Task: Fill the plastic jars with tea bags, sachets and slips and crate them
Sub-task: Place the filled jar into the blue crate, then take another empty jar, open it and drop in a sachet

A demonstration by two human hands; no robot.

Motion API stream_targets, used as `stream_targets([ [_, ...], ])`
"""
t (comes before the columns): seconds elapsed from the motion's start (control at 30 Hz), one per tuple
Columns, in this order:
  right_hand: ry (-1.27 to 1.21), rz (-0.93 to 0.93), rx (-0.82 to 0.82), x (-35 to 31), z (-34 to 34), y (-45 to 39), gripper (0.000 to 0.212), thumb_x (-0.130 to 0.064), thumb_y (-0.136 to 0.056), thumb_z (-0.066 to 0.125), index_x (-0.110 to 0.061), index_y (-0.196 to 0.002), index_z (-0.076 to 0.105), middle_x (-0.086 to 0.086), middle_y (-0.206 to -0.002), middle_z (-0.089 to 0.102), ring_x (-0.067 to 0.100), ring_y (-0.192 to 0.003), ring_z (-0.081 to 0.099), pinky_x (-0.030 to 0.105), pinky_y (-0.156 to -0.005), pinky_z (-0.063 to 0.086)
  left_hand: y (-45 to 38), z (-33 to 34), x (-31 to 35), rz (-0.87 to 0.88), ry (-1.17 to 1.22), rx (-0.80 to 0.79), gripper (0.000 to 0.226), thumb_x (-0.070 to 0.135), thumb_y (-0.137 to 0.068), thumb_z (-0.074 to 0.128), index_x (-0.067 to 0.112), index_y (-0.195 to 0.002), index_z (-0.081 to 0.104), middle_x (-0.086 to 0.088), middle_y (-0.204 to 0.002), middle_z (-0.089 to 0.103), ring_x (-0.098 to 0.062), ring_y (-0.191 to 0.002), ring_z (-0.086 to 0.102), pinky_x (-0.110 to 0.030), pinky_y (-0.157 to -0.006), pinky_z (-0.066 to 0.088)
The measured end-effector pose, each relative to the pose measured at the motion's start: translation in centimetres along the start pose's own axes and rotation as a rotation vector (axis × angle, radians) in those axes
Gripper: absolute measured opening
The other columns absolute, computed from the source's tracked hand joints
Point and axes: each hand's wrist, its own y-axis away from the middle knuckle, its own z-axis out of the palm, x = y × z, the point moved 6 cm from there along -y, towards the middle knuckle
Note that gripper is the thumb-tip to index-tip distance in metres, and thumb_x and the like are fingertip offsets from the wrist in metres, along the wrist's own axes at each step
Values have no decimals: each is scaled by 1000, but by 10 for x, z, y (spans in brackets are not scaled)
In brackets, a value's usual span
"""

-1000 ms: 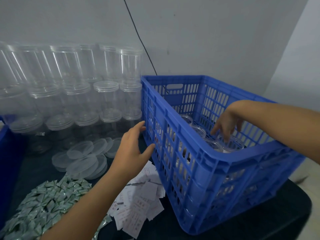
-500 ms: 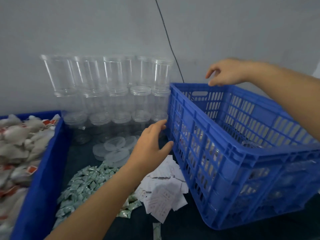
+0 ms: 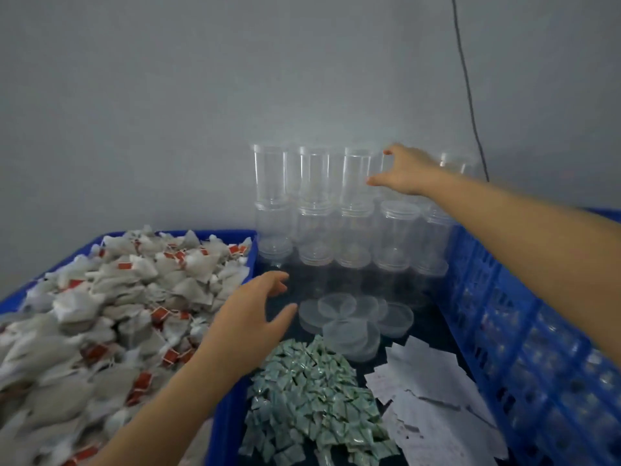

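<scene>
Reaching among stacked clear jars [image 3: 349, 210], right hand [image 3: 405, 173] spread wide; left hand [image 3: 250, 317] open, empty beside tea bags [image 3: 111, 314].

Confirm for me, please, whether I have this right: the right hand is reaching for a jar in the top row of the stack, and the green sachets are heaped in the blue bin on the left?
Not quite. In the head view the blue bin holds tea bags; the green sachets lie loose on the dark table. The right hand does reach for a top-row jar.
</scene>
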Motion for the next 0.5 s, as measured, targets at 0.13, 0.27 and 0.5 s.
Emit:
stream_targets([
  [0.13, -202, 110, 97, -6, 16, -42, 95, -56, -84, 73, -17, -155, 25, 16, -155, 29, 38, -139, 38, 41, -109, 36, -8, 5, -27, -65, -45, -37, 45, 34, -91, 58, 27, -133, 46, 14, -116, 57, 2, -103, 50, -16, -90, 39],
  [0.27, -240, 121, 86, -10, 27, -76, 93, -60, -81, 73, -24, -155, 28, 14, -155, 27, 37, -137, 42, 43, -111, 36, -14, 18, -36, -84, -18, -38, 45, 37, -92, 56, 30, -135, 43, 19, -114, 56, 6, -101, 49, -10, -86, 38],
  [0.5, -271, 113, 109, -5, 37, -99, 88, -63, -75, 76, -15, -142, 46, 11, -146, 38, 31, -128, 51, 39, -103, 40, -11, 29, -44, -89, 20, -82, 44, 37, -92, 55, 33, -134, 42, 25, -106, 53, 8, -98, 51, -13, -86, 45],
])
